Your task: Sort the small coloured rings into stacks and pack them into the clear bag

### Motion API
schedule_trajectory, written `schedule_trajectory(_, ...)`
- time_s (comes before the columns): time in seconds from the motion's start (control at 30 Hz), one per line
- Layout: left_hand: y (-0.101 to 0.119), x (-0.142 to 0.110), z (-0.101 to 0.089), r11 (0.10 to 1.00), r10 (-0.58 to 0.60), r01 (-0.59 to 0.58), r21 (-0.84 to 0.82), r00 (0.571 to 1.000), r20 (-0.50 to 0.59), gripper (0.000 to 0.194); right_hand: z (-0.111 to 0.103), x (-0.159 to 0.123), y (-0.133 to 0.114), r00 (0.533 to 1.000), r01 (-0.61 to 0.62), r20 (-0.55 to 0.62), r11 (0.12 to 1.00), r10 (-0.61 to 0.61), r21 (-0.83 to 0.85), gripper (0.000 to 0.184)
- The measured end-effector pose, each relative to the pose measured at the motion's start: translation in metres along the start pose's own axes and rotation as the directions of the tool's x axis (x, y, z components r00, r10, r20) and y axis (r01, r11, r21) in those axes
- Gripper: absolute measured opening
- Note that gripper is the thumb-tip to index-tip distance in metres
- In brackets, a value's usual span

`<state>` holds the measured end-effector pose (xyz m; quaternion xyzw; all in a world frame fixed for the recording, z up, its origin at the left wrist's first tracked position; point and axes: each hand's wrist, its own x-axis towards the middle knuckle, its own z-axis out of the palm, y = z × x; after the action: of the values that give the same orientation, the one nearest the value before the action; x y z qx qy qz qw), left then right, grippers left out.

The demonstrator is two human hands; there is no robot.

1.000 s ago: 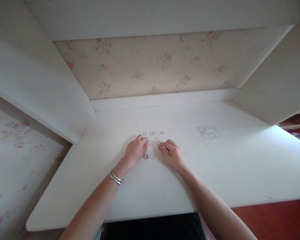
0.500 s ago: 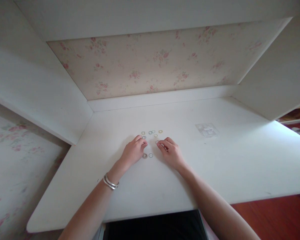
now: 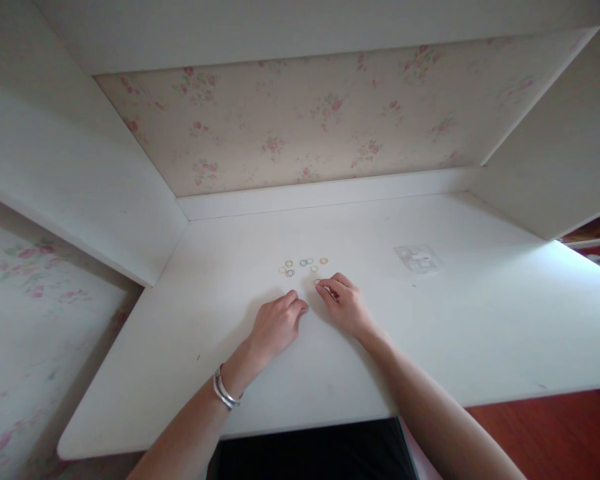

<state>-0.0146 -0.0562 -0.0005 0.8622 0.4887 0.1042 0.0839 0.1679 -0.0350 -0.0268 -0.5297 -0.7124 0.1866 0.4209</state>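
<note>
Several small thin rings lie in a loose cluster on the white desk: a gold ring [image 3: 323, 261] at the right, a greenish ring [image 3: 303, 263] in the middle and a silver ring [image 3: 291, 273] at the left. My right hand [image 3: 347, 308] is closed in a pinch, with a thin ring [image 3: 317, 282] at its thumb and fingertip. Nearer to me, my left hand [image 3: 279, 322] rests on the desk with its fingers pressed together. What its fingertips hold, if anything, is hidden. Two silver bangles [image 3: 223, 388] circle the left wrist.
A clear plastic packet [image 3: 419, 259] lies on the desk [image 3: 480, 313] to the right. White panels close in both sides, and flowered wallpaper [image 3: 325, 127] covers the back. The desk's front edge runs just before my body.
My left hand has moved toward me and right, uncovering rings on the left. It now covers the spot where two nearer rings lay. My right hand stays almost still.
</note>
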Motion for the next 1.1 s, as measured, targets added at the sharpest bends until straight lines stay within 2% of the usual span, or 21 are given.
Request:
schedule_trajectory(0.1,0.0,-0.001,-0.002,0.999,-0.018,0.016,-0.046,0.999,-0.033,0.025,0.0,0.0,0.0,1.0,0.003,0.002,1.0,-0.003,-0.008,0.022)
schedule_trajectory(0.2,-0.008,-0.001,-0.007,0.984,-0.079,0.055,-0.168,0.987,-0.143,0.024,0.0,-0.001,0.0,1.0,0.011,0.017,1.0,-0.011,-0.025,0.022)
schedule_trajectory(0.3,-0.026,0.001,-0.01,0.949,-0.195,0.105,-0.296,0.936,-0.292,0.023,-0.001,-0.002,-0.002,0.998,0.037,0.058,0.998,-0.034,-0.046,0.021)
schedule_trajectory(0.37,-0.039,0.002,-0.011,0.926,-0.268,0.146,-0.349,0.904,-0.333,0.023,-0.002,-0.003,-0.003,0.994,0.07,0.091,0.996,-0.064,-0.063,0.02)
schedule_trajectory(0.57,-0.064,0.0,-0.009,0.89,-0.357,0.221,-0.4,0.882,-0.308,0.023,0.001,-0.007,-0.007,0.958,0.204,0.23,0.97,-0.171,-0.13,0.019)
schedule_trajectory(0.67,-0.067,0.002,-0.005,0.868,-0.392,0.248,-0.43,0.874,-0.288,0.023,0.005,-0.002,-0.009,0.967,0.16,0.225,0.969,-0.116,-0.187,0.022)
schedule_trajectory(0.77,-0.069,0.004,0.001,0.843,-0.417,0.27,-0.465,0.875,-0.248,0.022,0.01,0.01,-0.013,0.965,0.131,0.26,0.935,-0.043,-0.329,0.025)
schedule_trajectory(0.93,-0.073,0.006,0.006,0.808,-0.447,0.298,-0.508,0.872,-0.2,0.021,0.02,0.039,-0.024,0.928,0.177,0.37,0.835,0.034,-0.52,0.031)
schedule_trajectory(1.1,-0.073,0.005,0.002,0.808,-0.445,0.3,-0.507,0.875,-0.19,0.021,0.028,0.053,-0.028,0.913,0.225,0.407,0.795,0.03,-0.563,0.031)
